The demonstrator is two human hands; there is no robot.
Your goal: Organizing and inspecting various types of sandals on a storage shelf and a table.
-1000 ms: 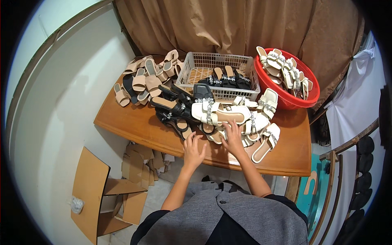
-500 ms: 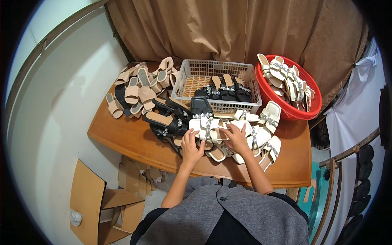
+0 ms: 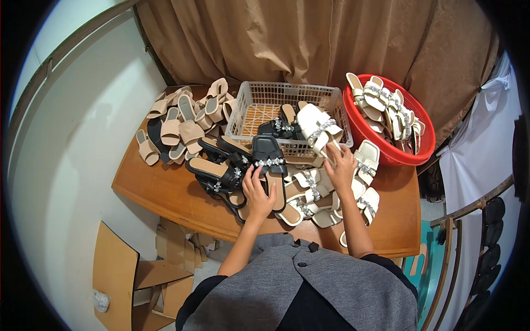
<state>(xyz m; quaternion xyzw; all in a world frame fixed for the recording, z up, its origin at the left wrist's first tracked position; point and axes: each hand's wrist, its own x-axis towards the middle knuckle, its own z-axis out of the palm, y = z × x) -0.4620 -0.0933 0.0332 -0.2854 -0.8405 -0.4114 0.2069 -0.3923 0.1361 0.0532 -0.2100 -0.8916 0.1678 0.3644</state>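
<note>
My right hand is closed on a white slide sandal with a jewelled strap, lifted over the front side of the plastic crate. Resting on a black sandal with a sparkling strap is my left hand, its fingers spread and thumb apart. More black jewelled sandals lie heaped just left of it. Between my forearms and to the right, several white jewelled sandals overlap on the table.
The pale crate holds several black sandals. Beige slides are piled at the table's left. A red basin full of white sandals stands at the right. Cardboard pieces sit below the wooden table, and a brown curtain hangs behind.
My right hand has raised a white sandal from the middle of the pile up and right, over the crate's edge. My left hand now lies on the black sandal that was partly covered.
</note>
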